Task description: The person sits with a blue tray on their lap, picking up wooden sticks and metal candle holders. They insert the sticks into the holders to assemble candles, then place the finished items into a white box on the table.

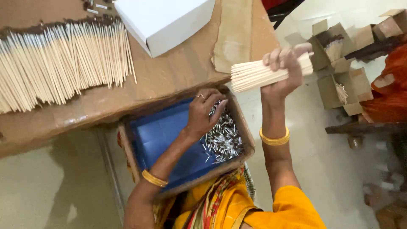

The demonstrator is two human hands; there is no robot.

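Note:
My right hand [283,70] is raised and closed around a bundle of thin wooden sticks [254,74], held level, their pale ends pointing left. My left hand [204,112] reaches into a blue-lined cardboard tray [161,135] on my lap. Its fingers are curled down over a heap of small silver metal caps [224,138] in the tray's right end; whether it grips any cannot be told. Both wrists carry gold bangles.
A long row of wooden sticks with dark tips [59,59] lies on the brown board [178,72] ahead. A white box [165,21] stands behind it. Small open cardboard boxes [339,68] sit on the pale floor at right, beside another person in orange [392,85].

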